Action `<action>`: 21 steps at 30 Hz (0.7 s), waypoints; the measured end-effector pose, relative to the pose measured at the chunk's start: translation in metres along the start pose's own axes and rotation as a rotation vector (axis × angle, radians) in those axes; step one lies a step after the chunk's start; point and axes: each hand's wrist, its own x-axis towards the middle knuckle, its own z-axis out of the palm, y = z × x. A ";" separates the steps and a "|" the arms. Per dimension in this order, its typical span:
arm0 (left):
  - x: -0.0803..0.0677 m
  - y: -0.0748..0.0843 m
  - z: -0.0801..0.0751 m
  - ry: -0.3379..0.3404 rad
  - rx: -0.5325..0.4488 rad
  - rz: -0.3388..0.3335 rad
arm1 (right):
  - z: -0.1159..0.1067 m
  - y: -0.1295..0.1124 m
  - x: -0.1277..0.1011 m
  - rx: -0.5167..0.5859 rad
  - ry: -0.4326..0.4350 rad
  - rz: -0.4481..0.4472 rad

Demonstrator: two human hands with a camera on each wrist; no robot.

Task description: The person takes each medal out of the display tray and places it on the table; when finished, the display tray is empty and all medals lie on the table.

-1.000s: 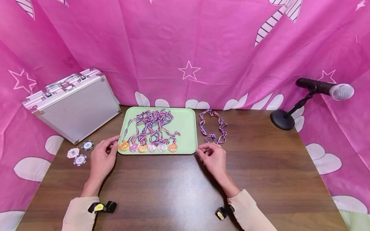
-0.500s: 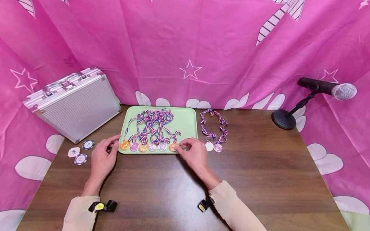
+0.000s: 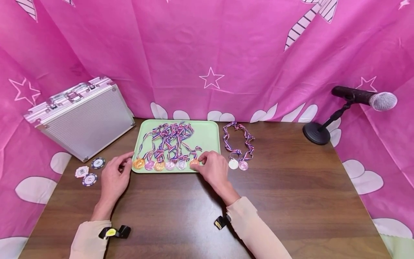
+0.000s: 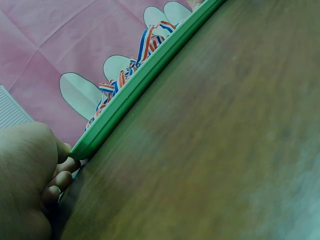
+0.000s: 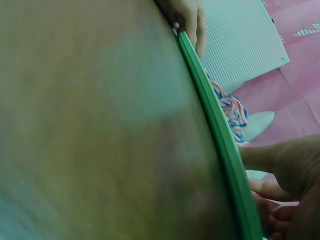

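A green tray [image 3: 210, 135] holds a row of several medals with striped ribbons [image 3: 169, 140]. My right hand [image 3: 203, 162] reaches over the tray's front right corner and pinches the rightmost orange medal [image 3: 194, 162] between thumb and index finger. In the right wrist view my right hand [image 5: 285, 165] reaches over the tray rim [image 5: 215, 120]. My left hand [image 3: 124, 162] rests on the table with its fingertips against the tray's front left corner. The left wrist view shows its fingers [image 4: 57, 180] touching that corner [image 4: 82, 147]. It holds nothing.
Two medals, white [image 3: 233, 164] and pink [image 3: 243, 165], lie on the table right of the tray. An aluminium case [image 3: 81, 117] leans at the back left, with three poker chips [image 3: 89, 169] before it. A microphone on a stand [image 3: 362, 98] stands at the far right.
My right hand moved left from the two medals on the table to the orange medal at the tray's front right. The left hand stayed put.
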 end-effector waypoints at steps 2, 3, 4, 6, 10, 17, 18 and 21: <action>-0.001 0.000 0.000 0.000 0.002 0.001 | -0.003 0.000 0.003 0.007 -0.040 0.029; -0.001 -0.001 0.000 0.000 0.003 0.002 | -0.004 0.001 0.004 0.009 -0.057 0.046; -0.001 -0.001 0.000 0.000 0.004 0.001 | -0.005 0.001 0.005 0.007 -0.070 0.059; -0.001 -0.001 0.000 -0.001 0.003 -0.001 | -0.007 0.002 0.006 0.011 -0.086 0.088; 0.000 -0.002 0.001 -0.003 0.003 -0.006 | -0.011 0.004 0.005 0.053 -0.092 0.098; 0.000 -0.003 0.002 0.004 -0.001 -0.004 | -0.053 -0.017 0.001 0.337 -0.058 0.070; 0.000 -0.003 0.002 0.005 -0.002 -0.005 | -0.060 -0.021 0.002 0.407 -0.061 0.088; 0.000 -0.002 0.002 0.006 -0.003 -0.004 | -0.074 -0.024 0.008 0.616 -0.065 0.166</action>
